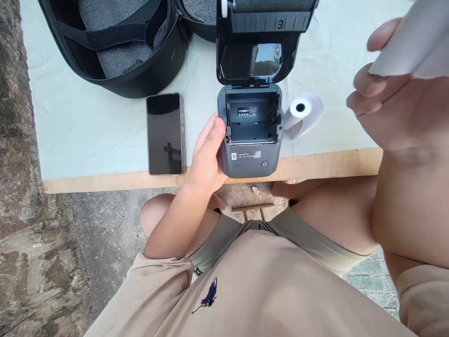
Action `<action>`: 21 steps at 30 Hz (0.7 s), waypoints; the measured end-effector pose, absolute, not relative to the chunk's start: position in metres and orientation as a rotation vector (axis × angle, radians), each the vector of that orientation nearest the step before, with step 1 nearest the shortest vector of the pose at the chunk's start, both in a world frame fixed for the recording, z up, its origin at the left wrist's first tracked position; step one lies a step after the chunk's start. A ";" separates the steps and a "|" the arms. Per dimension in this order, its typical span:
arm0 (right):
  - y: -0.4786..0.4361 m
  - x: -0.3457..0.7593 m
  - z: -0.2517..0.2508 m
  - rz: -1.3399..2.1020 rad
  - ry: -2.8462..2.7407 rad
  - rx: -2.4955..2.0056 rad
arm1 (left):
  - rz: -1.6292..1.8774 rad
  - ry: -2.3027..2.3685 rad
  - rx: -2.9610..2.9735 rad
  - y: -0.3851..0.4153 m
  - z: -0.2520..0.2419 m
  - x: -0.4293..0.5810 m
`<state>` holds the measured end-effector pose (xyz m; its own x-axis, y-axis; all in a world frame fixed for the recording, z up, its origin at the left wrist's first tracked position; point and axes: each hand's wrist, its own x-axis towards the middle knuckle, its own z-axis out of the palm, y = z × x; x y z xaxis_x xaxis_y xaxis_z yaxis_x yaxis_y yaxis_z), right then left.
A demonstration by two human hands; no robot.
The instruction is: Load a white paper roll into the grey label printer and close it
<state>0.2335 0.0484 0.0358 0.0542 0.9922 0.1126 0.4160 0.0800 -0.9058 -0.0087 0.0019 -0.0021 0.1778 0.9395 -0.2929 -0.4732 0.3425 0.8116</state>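
Observation:
A small grey label printer (250, 157) sits at the table's near edge with its lid (257, 56) flipped open and its paper bay empty. My left hand (206, 157) grips the printer's left side, fingers curled against it. My right hand (389, 105) is raised close to the camera at the upper right, fingers closed on a white sheet of paper (414, 44). A white paper roll (302, 113) lies on the table just right of the printer, with a short tail unrolled.
A black smartphone (164, 133) lies face up left of the printer. An open black carrying case (119, 44) with grey foam stands at the back left. The table (80, 126) has a pale green top and a wooden front edge. Below are my knees and a concrete floor.

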 end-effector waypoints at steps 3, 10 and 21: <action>0.063 0.239 0.019 0.985 -1.079 -1.425 | 1.119 0.900 0.643 0.002 -0.001 -0.006; 0.053 0.253 0.008 0.625 -1.389 -1.452 | 1.115 0.906 0.693 0.003 -0.002 -0.007; 0.052 0.251 0.015 0.346 -1.666 -1.750 | 1.143 0.715 0.707 0.003 -0.006 -0.010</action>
